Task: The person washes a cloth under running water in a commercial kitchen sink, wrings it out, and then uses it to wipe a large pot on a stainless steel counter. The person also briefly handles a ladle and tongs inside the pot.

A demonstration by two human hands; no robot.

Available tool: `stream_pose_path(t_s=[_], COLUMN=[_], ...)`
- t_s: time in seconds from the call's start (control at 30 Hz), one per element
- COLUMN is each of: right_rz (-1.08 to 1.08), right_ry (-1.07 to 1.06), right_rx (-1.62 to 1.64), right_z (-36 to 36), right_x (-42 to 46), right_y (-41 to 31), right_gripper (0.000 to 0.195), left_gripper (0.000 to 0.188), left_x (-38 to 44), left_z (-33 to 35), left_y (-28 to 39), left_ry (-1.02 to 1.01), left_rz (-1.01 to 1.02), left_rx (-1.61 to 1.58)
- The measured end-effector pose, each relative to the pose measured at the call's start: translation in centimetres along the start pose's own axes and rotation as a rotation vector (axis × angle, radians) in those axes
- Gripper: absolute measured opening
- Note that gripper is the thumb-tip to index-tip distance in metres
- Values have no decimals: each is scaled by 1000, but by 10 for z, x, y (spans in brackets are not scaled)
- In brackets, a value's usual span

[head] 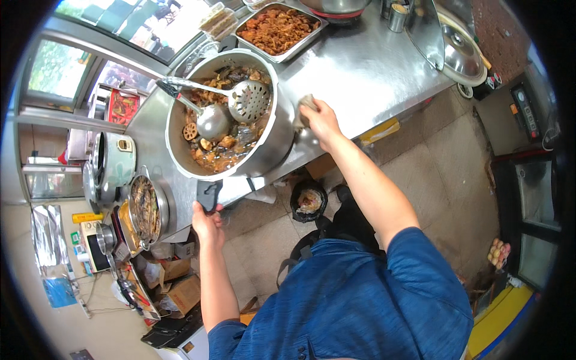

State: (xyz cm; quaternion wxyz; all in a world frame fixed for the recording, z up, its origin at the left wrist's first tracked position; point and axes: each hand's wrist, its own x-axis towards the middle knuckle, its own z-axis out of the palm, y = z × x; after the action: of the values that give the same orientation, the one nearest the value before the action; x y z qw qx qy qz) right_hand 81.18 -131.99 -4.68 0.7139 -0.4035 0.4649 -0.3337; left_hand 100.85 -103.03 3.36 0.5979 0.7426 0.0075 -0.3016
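Observation:
A large metal pot [280, 135] stands on the stainless steel counter [355, 63], filled with braised food in brown broth, with a lotus root slice [190, 131] on top. A ladle [213, 122] and a perforated skimmer [249, 101] rest in the pot, handles against its far left rim. My left hand [208, 225] grips the pot's black side handle [209, 196] at the near side. To the right of the pot, my right hand [320, 121] holds a bunched greyish cloth [304, 112] on or just above the counter.
Behind the pot sits a rectangular steel tray [288, 53] of reddish-brown food. A steel bowl of dark food [163, 207] and a pale green cooker [118, 157] stand at left. Below the counter edge, a black-lined waste bin [308, 201] is on the tiled floor. A domed lid [462, 51] lies far right.

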Motion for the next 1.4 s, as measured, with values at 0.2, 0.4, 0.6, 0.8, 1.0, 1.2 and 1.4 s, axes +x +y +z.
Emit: stream_pose_path(t_s=[0.2,0.4,0.6,0.8,1.0,1.2,1.4], right_rz=[-340,-399,-633,-468,-485,-653,-817], right_ry=[34,-37,15,7,119,-27,76], right_rx=[-199,-14,-176,100,-112,-69,-358], right_z=[37,61,87,58,54,86,79], right_x=[-20,-80,-127,-42,-35,-109,-97], right_y=[1,12,30,8,-3,31,68], right_gripper=[47,21,13,27,12,18,21], left_gripper=[40,42,43,43,43,45,44], left_x=[-42,-57,-55,-62,-62,-58,-60], left_z=[22,42,45,52,49,47,50], left_y=[-15,-21,-28,-27,-25,-28,-29], left_ry=[-413,-597,-582,-558,-568,-602,-574], left_rz=[-97,-142,-134,-71,-68,-73,-60], left_rx=[-212,-317,-288,-301,-292,-285,-312])
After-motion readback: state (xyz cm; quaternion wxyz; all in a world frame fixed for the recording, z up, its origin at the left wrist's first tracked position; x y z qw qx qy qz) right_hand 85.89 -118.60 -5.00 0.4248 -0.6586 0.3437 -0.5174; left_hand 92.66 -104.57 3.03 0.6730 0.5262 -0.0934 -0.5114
